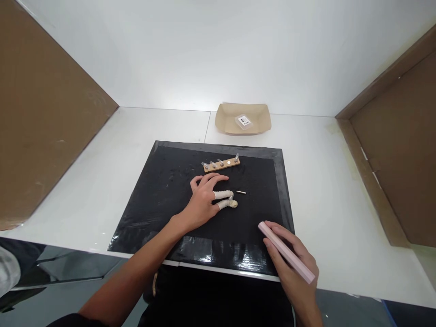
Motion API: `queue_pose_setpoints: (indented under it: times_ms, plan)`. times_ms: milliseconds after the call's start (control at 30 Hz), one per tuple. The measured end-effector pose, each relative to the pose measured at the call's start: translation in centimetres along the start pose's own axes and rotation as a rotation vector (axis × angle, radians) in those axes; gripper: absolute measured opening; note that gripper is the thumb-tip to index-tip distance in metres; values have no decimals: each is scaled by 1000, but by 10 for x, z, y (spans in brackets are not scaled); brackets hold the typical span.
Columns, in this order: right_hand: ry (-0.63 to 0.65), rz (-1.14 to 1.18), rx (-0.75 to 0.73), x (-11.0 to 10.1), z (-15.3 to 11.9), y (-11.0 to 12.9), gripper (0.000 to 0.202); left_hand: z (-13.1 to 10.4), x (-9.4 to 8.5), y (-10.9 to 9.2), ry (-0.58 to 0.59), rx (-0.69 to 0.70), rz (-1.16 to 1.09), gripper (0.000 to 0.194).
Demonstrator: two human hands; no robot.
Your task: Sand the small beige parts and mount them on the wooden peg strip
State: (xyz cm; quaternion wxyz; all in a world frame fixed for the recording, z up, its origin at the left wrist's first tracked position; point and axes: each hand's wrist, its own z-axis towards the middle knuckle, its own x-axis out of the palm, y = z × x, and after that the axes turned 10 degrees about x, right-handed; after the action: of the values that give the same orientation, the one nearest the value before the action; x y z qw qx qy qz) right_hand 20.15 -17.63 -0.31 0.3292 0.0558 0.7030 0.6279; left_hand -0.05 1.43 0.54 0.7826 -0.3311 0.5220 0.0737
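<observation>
White finger cots cover the thumb and index finger of my left hand (204, 200), which is over the black mat. Those two fingertips pinch a small clear piece (231, 197); most of it is hidden. Just to the right of them a short thin metal pin (241, 192) lies on the mat. Beyond my left hand is a wooden strip (222, 165) with several clear pieces standing along it and one white round spot. My right hand (296, 261), near the mat's front right corner, grips a long pale pink bar (286, 251), tilted with its far end toward the mat.
The black mat (163, 190) lies on a white table (327, 190). Behind it a tan paper tray (223, 120) holds a small clear case with a white label (244, 121). Brown boards stand at the left (51, 113) and right (398, 136), with a white wall at the back.
</observation>
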Motion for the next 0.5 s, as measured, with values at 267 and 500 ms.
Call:
queue_pose_setpoints:
  times_ms: [267,500]
  plan:
    - [-176,340,286,2,-1,10,33,-2,9,6,-52,96,15,21]
    - [-134,438,297,-3,5,5,41,0,7,3,-61,82,-10,20]
